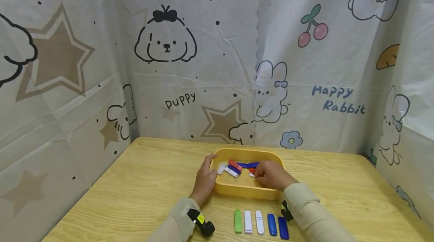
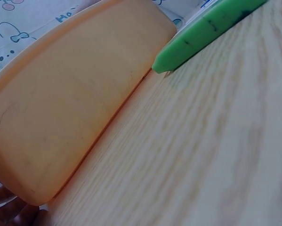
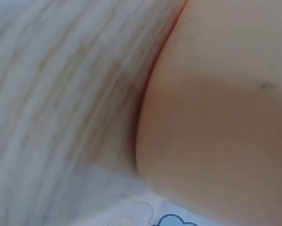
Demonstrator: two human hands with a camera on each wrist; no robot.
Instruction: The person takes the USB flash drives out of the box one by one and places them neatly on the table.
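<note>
A yellow tray (image 1: 247, 192) holds several small stick-like pieces, among them a red one (image 1: 235, 165), a white one (image 1: 231, 172) and blue ones. My left hand (image 1: 205, 178) rests against the tray's left end, its fingers at the rim; in the left wrist view a few fingertips show at the tray wall (image 2: 79, 94). Over the right part of the tray, my right hand (image 1: 272, 175) reaches in with bent fingers beside a red and a white piece; whether it pinches one is hidden. The right wrist view shows only the tray's outer wall (image 3: 216, 132) and the table.
In front of the tray, a row of pieces lies on the wooden table (image 1: 135, 197): green (image 1: 238, 221), white (image 1: 248, 222), another white (image 1: 259, 222), blue (image 1: 272, 224) and dark blue (image 1: 283, 228). A printed curtain (image 1: 203, 65) hangs behind the table and at its sides.
</note>
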